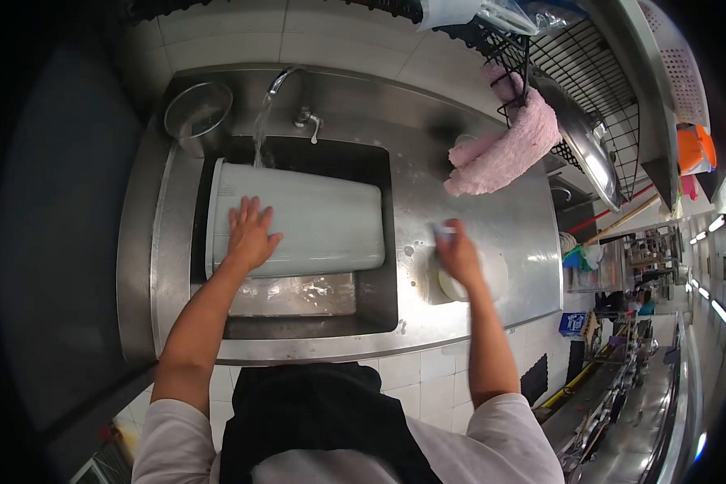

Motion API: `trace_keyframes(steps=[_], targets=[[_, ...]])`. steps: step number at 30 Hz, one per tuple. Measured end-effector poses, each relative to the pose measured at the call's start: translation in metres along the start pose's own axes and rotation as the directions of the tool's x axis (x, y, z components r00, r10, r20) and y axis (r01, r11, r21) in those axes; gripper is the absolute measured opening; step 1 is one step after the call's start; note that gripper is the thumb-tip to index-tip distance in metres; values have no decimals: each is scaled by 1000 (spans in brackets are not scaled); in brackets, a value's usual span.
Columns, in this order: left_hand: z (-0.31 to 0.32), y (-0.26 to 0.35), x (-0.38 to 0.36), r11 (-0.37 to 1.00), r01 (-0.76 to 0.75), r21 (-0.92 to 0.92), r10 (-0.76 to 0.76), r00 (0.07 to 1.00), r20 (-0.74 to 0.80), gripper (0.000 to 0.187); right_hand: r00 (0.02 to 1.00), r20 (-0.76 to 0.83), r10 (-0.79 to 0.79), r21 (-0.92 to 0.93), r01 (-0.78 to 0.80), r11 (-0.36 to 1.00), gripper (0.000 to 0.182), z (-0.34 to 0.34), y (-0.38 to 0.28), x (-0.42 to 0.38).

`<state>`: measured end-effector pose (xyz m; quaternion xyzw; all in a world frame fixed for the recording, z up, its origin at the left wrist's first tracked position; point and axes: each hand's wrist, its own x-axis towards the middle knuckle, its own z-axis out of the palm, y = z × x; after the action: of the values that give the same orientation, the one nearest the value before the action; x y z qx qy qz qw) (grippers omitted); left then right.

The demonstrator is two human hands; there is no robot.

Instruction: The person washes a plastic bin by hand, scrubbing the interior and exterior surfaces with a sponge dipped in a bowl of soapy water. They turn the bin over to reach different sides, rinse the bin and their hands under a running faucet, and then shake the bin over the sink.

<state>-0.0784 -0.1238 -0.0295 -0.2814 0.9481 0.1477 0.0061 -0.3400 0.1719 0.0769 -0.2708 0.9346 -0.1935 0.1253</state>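
Note:
A large pale grey plastic bin (315, 218) lies on its side across the steel sink (298, 327). Water runs from the curved faucet (279, 81) down at the bin's upper edge. My left hand (252, 236) rests on the bin's side, fingers spread. Over the counter to the right of the sink, my right hand (458, 254) is closed around a small bluish-grey object (442, 231), blurred and too small to name. Just below that hand sits a round whitish container (492, 276), partly hidden by the hand and wrist.
A round metal strainer or bowl (198, 110) stands at the sink's back left corner. A pink towel (512, 145) hangs from a black wire rack (593, 73) at the counter's back right. A tap handle (310, 123) sticks out behind the sink.

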Motion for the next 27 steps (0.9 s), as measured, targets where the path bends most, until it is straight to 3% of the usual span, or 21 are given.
trace_keyframes(steps=[2, 3, 4, 6, 8, 9, 11, 12, 14, 17, 20, 21, 22, 24, 26, 27], targets=[[13, -12, -3, 999, -35, 24, 36, 998, -57, 61, 998, 45, -48, -42, 50, 998, 34, 44, -46, -4], [13, -13, -2, 999, -36, 26, 38, 998, -58, 61, 977, -71, -203, -29, 202, 979, 30, 89, -34, 9], [14, -15, -3, 998, -45, 44, 46, 998, -38, 63, 978, -126, -164, -46, 159, 986, 26, 111, -48, 9], [17, -18, -7, 997, -45, 66, 47, 999, -18, 64, 911, -303, -278, -103, 259, 960, 21, 178, -25, 17], [20, -18, -6, 994, -68, 82, 72, 996, -47, 65, 935, -79, -345, -267, 314, 911, 20, 211, -26, 3], [20, -20, -3, 995, -60, 83, 65, 997, -50, 65, 933, -76, -352, -265, 322, 909, 20, 215, -27, 13], [28, -20, -11, 990, -97, 101, 105, 991, -84, 64, 980, -184, -81, 25, 87, 996, 30, 218, -15, 18], [27, -20, -10, 990, -95, 102, 103, 992, -79, 64, 941, -216, -261, -12, 265, 964, 41, 225, 9, 40], [24, -20, -7, 986, -88, 139, 95, 994, -48, 64, 919, -271, -286, -81, 274, 958, 49, 218, 1, 54], [28, -20, -4, 992, -71, 106, 79, 994, -77, 64, 916, -177, -359, -108, 345, 933, 43, 228, -11, 2], [24, -20, -8, 992, -81, 100, 88, 994, -71, 63, 963, -72, -260, -156, 247, 956, 38, 203, -9, 21], [22, -19, -5, 992, -77, 102, 85, 993, -83, 63, 974, -52, -218, -223, 202, 954, 44, 201, -2, 44], [21, -18, -5, 991, -75, 112, 82, 995, -58, 63, 970, -44, -240, -282, 218, 934, 38, 201, 5, 58], [23, -20, -8, 990, -72, 119, 75, 997, -20, 62, 965, -239, -103, -63, 90, 994, 24, 206, -23, 35], [24, -19, -5, 990, -76, 122, 80, 996, -27, 62, 890, -103, -445, -238, 413, 879, 20, 223, -32, 8], [25, -19, -5, 989, -81, 121, 85, 996, -23, 62, 925, 10, -379, -293, 365, 884, 24, 225, -35, 5]])
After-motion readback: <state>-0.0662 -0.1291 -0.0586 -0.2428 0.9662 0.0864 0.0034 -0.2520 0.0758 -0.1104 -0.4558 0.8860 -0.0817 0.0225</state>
